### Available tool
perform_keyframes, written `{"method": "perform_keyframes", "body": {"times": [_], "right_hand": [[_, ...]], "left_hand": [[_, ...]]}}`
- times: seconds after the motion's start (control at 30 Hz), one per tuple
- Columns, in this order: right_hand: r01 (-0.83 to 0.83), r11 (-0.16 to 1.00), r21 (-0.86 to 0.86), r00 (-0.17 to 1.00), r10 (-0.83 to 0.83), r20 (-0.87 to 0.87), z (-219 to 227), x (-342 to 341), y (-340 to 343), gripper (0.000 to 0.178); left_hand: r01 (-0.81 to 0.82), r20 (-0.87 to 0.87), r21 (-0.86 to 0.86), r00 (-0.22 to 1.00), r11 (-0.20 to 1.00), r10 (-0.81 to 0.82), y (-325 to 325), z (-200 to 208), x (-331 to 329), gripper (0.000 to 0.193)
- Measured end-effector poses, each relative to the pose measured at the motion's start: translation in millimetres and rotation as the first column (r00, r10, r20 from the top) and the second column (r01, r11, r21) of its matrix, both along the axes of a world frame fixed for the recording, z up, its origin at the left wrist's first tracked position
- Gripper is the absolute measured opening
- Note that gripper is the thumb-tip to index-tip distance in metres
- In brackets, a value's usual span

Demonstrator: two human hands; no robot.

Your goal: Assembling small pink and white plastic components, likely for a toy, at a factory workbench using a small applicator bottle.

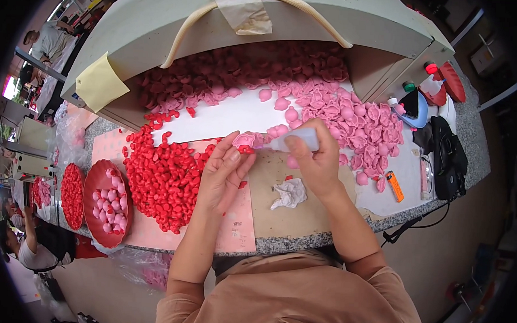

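Note:
Between the fingertips of my left hand (222, 172) is a small pink shell-shaped plastic piece (245, 139), with a red piece (246, 149) at its lower edge. My right hand (319, 164) grips a translucent squeeze bottle (301, 139), tilted so that its thin nozzle points left. The nozzle tip is right beside the pink piece; whether they touch I cannot tell. A heap of small red pieces (165, 180) spreads left of my left hand. Loose pink pieces (364, 128) are piled beyond and to the right of my right hand.
A grey hood (384, 57) arches over more pink pieces at the back. Left stand a red bowl (104, 238) of pink pieces and a tray of red ones (72, 196). Crumpled tissue (289, 193), an orange lighter (394, 186) and a black bag (448, 161) lie about. People work at far left.

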State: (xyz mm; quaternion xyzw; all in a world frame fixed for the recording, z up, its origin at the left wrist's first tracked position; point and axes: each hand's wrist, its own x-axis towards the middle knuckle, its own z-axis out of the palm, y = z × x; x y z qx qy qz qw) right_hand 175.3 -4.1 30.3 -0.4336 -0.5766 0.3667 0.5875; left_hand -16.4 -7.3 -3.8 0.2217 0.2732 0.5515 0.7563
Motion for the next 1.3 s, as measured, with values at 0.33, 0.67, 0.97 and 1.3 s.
{"method": "perform_keyframes", "body": {"times": [0.33, 0.67, 0.97, 1.3], "right_hand": [[-0.09, 0.989, -0.114, 0.947, 0.05, -0.318, 1.8, 20.0, 15.7, 0.016], [0.015, 0.997, -0.081, 0.764, 0.041, 0.645, -9.4, 43.7, -3.3, 0.021], [-0.12, 0.991, -0.053, 0.68, 0.121, 0.723, -16.8, 46.6, -19.9, 0.023], [-0.155, 0.839, -0.521, 0.925, 0.309, 0.222, -33.4, -24.3, -22.8, 0.014]], "left_hand": [[-0.097, 0.157, 0.028, 0.983, 0.995, 0.092, 6.2, -5.4, -20.2, 0.046], [-0.096, 0.25, 0.001, 0.964, 0.995, 0.092, 16.0, -5.6, -33.5, 0.045], [-0.028, 0.228, 0.04, 0.973, 0.999, 0.018, 5.7, -5.5, -17.2, 0.044], [-0.072, 0.225, 0.088, 0.973, 0.994, 0.051, 11.9, 0.9, -31.9, 0.041]]}}
